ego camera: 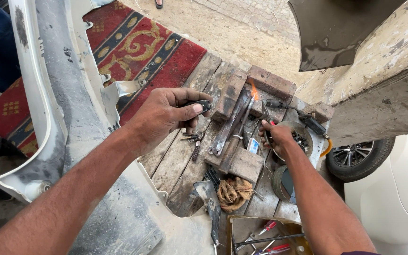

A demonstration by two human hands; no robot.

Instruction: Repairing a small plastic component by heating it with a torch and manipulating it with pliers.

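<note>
Sandy ground, red patterned rug, weathered plank table, daylight

bench: weathered grey wood planks, rough | bricks: coarse, chalky red, at 12 o'clock | irons: dull dark metal, scaled | rag: frayed tan cloth, at 6 | bumper: white plastic, dusty, scuffed matt | carpet: woven red pile

The white bumper was cut off by the top, left and bottom edges. The left hand covered most of a small black object; its kind could not be told. The right hand hid part of a metal tin. The car wheel stood partly hidden behind a wall.
</note>
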